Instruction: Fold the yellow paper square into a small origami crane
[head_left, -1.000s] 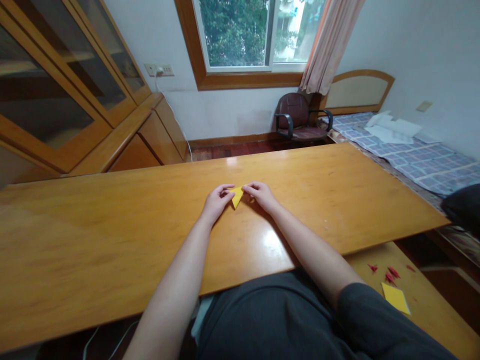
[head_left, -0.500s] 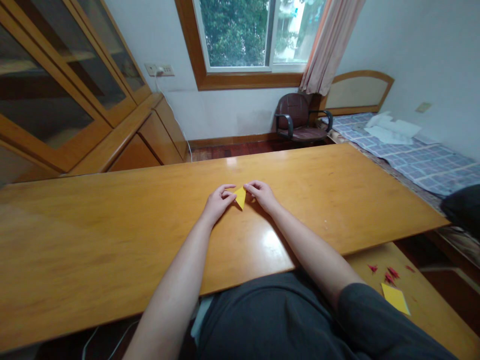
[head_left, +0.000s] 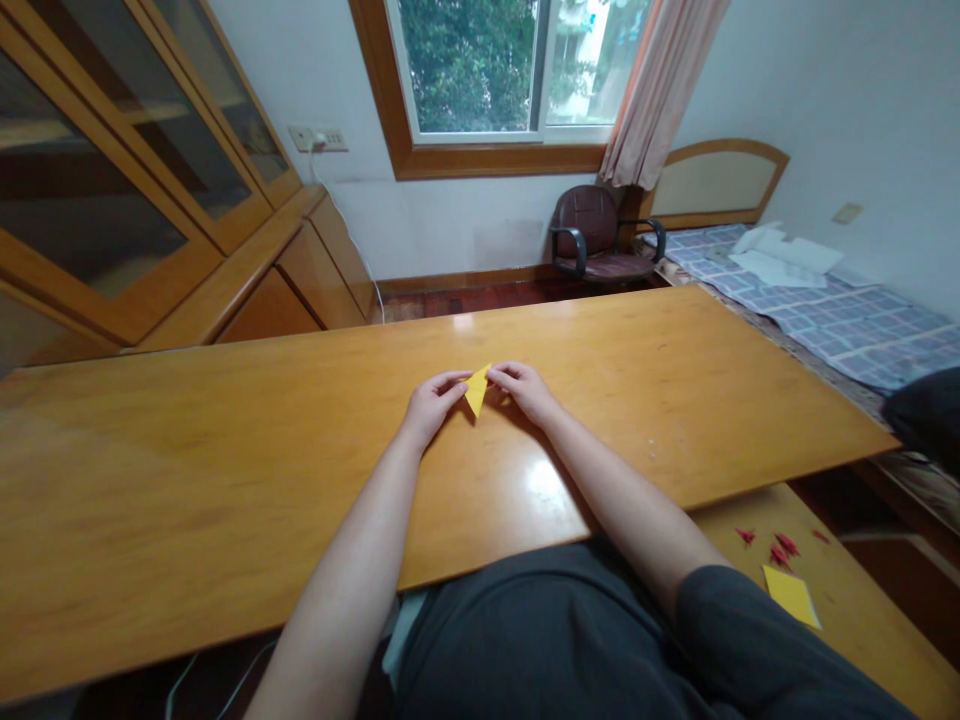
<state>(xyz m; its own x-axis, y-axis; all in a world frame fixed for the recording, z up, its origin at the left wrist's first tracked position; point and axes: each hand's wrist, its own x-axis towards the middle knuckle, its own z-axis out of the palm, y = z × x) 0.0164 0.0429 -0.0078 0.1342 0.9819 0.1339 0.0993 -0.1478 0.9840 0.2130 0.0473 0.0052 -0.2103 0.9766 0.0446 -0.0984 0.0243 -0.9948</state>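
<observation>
A small yellow folded paper triangle is held between both hands at the middle of a long wooden table. My left hand pinches its left side with thumb and forefinger. My right hand pinches its upper right corner, the other fingers curled. The paper's point hangs down toward the tabletop.
A lower wooden surface at the right carries a yellow paper square and several small red paper pieces. A brown office chair and a bed stand beyond the table. Glass-door cabinets line the left wall.
The yellow paper has tilted slightly and its upper corner has risen a little between the fingers. Both hands stay in the same place.
</observation>
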